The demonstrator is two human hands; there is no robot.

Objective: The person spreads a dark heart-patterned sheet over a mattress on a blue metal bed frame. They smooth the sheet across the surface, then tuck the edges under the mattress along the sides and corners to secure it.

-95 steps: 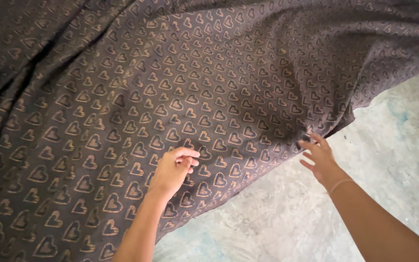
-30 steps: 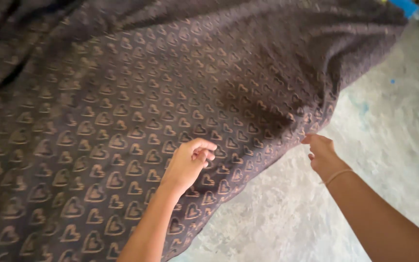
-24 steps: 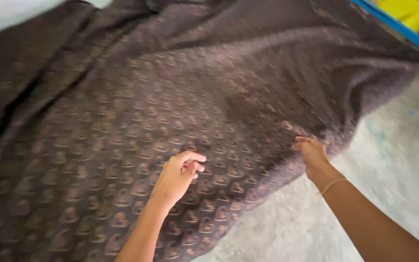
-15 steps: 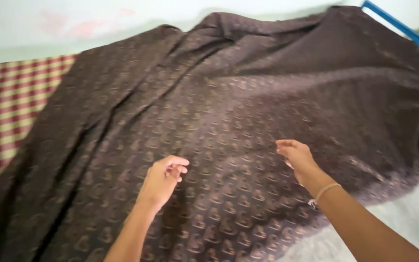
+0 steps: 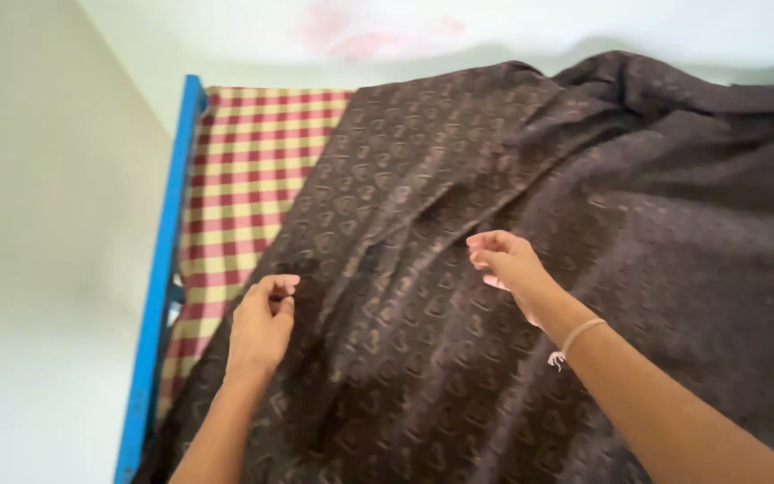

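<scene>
head view.

- dark brown blanket (image 5: 530, 224), heart-patterned, spread loosely over most of a bed. it lies in long slack folds running toward the far wall, bunched highest at the upper right. it looks unsettled rather than smoothed, so the ridges stand where the cloth has gathered.
- left hand (image 5: 260, 324): fingers curled, thumb and forefinger drawn together at the blanket's left border, apparently pinching a bit of the cloth there; the nip itself is partly hidden, so a firm grasp cannot be told for certain.
- right hand (image 5: 508, 264): raised just above the blanket's middle, fingers loosely bent and apart, holding nothing visible. a thin cord bracelet (image 5: 569, 341) sits at the wrist.
- red and cream checked mattress cover (image 5: 235, 170): bare at the left where the blanket does not reach.
- blue bed frame (image 5: 161, 269): runs along the left side, beside a pale wall (image 5: 47, 179).
</scene>
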